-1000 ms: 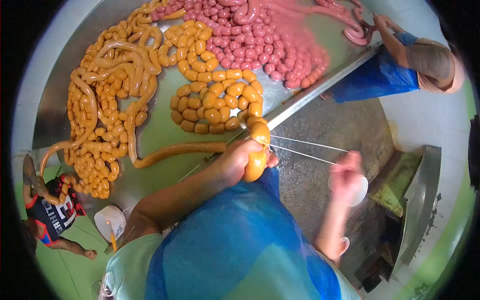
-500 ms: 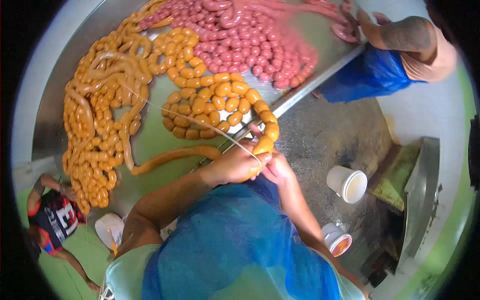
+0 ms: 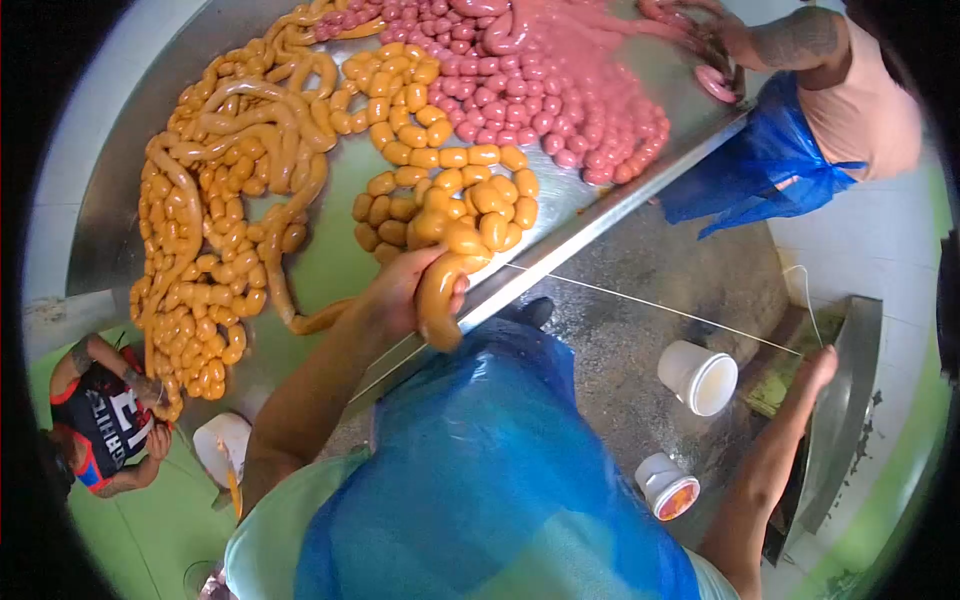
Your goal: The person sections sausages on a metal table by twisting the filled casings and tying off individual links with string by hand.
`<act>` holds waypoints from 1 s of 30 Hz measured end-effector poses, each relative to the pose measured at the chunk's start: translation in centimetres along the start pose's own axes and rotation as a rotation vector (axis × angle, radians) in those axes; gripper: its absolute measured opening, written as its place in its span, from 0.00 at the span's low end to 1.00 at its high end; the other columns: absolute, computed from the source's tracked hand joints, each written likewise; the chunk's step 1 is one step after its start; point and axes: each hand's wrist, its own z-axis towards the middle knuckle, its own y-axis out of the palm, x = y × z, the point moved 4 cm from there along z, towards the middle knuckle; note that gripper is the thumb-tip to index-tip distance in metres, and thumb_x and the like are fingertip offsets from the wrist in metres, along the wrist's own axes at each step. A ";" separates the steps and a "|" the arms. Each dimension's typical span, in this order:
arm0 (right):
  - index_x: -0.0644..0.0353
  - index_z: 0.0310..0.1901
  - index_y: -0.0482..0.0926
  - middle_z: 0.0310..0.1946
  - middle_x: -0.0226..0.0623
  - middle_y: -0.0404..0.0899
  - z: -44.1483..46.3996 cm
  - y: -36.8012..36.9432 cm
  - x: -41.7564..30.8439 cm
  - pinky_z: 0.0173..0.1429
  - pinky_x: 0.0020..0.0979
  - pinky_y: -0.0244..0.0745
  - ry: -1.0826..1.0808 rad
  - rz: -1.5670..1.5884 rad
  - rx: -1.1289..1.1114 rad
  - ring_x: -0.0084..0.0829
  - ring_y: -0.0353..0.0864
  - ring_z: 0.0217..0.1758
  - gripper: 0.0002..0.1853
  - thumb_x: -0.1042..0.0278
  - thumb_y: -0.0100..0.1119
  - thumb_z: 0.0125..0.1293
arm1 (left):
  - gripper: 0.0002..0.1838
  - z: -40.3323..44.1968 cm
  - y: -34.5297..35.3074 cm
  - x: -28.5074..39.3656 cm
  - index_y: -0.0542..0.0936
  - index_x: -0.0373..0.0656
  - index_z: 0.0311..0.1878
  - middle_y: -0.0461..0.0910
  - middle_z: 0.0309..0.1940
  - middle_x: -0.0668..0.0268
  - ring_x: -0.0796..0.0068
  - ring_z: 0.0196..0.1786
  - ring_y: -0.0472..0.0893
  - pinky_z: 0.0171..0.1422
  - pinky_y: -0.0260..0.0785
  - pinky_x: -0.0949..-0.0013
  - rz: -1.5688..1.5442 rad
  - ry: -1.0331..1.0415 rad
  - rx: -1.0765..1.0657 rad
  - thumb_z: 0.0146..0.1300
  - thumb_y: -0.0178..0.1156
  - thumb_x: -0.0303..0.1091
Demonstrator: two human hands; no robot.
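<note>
My left hand (image 3: 408, 285) is closed round an orange sausage casing (image 3: 437, 305) at the table's front edge; its unlinked end curves down over the fingers. Linked orange sausages (image 3: 488, 195) lie coiled on the metal just beyond that hand. A thin white string (image 3: 650, 302) runs taut from beside the casing to my right hand (image 3: 822, 368), which is stretched far out to the right with its fingers closed on the string. A loop of the string stands above that hand.
The metal table (image 3: 600, 222) also bears pink sausages (image 3: 500, 95) and a large orange heap (image 3: 215, 270). Two white buckets (image 3: 690, 375) (image 3: 655, 478) stand on the floor. One co-worker (image 3: 850, 95) is at the upper right, another (image 3: 110, 415) at the lower left.
My hands, together half a second ago, are now wide apart, the right one far out with the string. The left has moved up and left with the casing, whose links rest on the table.
</note>
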 end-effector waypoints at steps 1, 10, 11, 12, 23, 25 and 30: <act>0.59 0.32 0.73 0.24 0.30 0.72 -4.0 3.9 -5.4 0.29 0.29 0.65 -0.224 -0.038 0.153 0.23 0.69 0.26 0.08 0.65 0.51 0.66 | 0.14 1.1 -0.3 -0.4 0.75 0.40 0.40 0.76 0.30 0.67 0.73 0.28 0.75 0.39 0.73 0.68 0.080 -0.173 -0.066 0.71 0.51 0.43; 0.58 0.57 0.73 0.35 0.39 0.82 -49.2 28.7 3.9 0.36 0.34 0.81 0.940 0.154 -1.331 0.32 0.83 0.30 0.17 0.71 0.44 0.70 | 0.13 0.7 8.9 -5.2 0.74 0.38 0.48 0.79 0.31 0.62 0.72 0.33 0.79 0.41 0.74 0.66 0.816 0.062 -0.157 0.70 0.57 0.39; 0.58 0.59 0.72 0.38 0.40 0.82 -50.3 29.9 2.8 0.37 0.34 0.81 1.050 0.234 -1.448 0.32 0.83 0.32 0.17 0.71 0.43 0.71 | 0.13 0.5 8.0 -5.9 0.75 0.38 0.48 0.79 0.31 0.60 0.70 0.32 0.80 0.40 0.74 0.67 0.536 -0.205 -0.134 0.70 0.57 0.39; 0.59 0.60 0.71 0.41 0.41 0.82 -51.3 31.0 1.6 0.38 0.34 0.82 1.159 0.300 -1.566 0.32 0.84 0.34 0.17 0.71 0.43 0.72 | 0.13 -0.1 7.3 -5.2 0.75 0.38 0.48 0.79 0.31 0.60 0.70 0.32 0.80 0.40 0.74 0.67 0.531 -0.208 -0.106 0.70 0.57 0.39; 0.57 0.37 0.76 0.21 0.26 0.73 -3.6 -1.4 1.9 0.28 0.23 0.69 0.071 -0.071 -0.233 0.22 0.70 0.22 0.05 0.69 0.50 0.67 | 0.21 2.4 3.8 -1.8 0.76 0.40 0.34 0.79 0.29 0.63 0.71 0.32 0.78 0.41 0.72 0.67 0.075 0.091 -0.010 0.73 0.46 0.47; 0.61 0.40 0.77 0.27 0.31 0.76 -5.2 0.8 -5.4 0.32 0.26 0.71 -0.235 -0.081 0.170 0.25 0.73 0.27 0.07 0.69 0.50 0.67 | 0.22 3.9 2.7 -0.8 0.76 0.46 0.33 0.74 0.25 0.69 0.78 0.27 0.73 0.34 0.67 0.72 0.176 -0.198 -0.315 0.75 0.44 0.51; 0.61 0.40 0.79 0.40 0.41 0.81 -39.3 24.4 -11.2 0.50 0.37 0.77 -1.139 -0.709 -1.097 0.38 0.81 0.46 0.10 0.76 0.55 0.55 | 0.25 4.3 7.3 -4.6 0.75 0.40 0.28 0.74 0.19 0.63 0.64 0.26 0.77 0.35 0.68 0.59 1.531 0.388 -0.190 0.69 0.56 0.55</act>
